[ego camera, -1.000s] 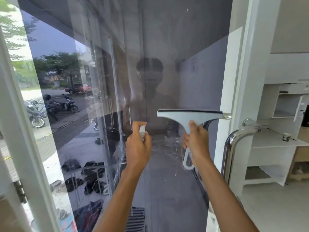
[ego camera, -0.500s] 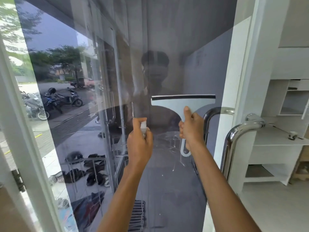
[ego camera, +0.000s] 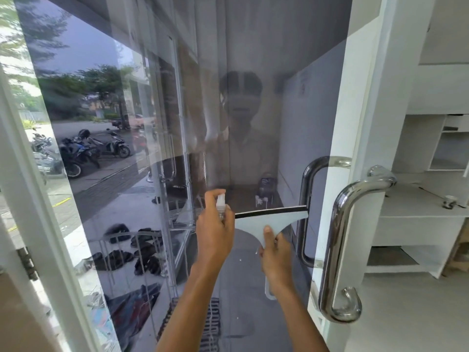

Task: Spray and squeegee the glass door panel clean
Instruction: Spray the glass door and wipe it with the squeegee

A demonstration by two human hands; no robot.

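The glass door panel point(ego camera: 157, 123) fills the middle of the view and mirrors the street and a person. My left hand point(ego camera: 214, 231) grips a small clear spray bottle point(ego camera: 220, 202), its white nozzle sticking up above my fingers, close to the glass. My right hand point(ego camera: 275, 257) holds the handle of a white squeegee point(ego camera: 272, 219). Its black rubber blade lies nearly level against the glass, just right of the bottle. The lower end of the handle shows below my wrist.
A curved steel door handle point(ego camera: 341, 224) stands out from the white door frame point(ego camera: 365, 123) right of the squeegee. White shelving point(ego camera: 418, 212) is further right. Behind the glass are a shoe rack point(ego camera: 137, 245) and parked motorbikes point(ego camera: 76, 151).
The squeegee has moved down the glass in my right hand, and its left end now sits beside my left hand. My left hand kept its grip on the bottle.
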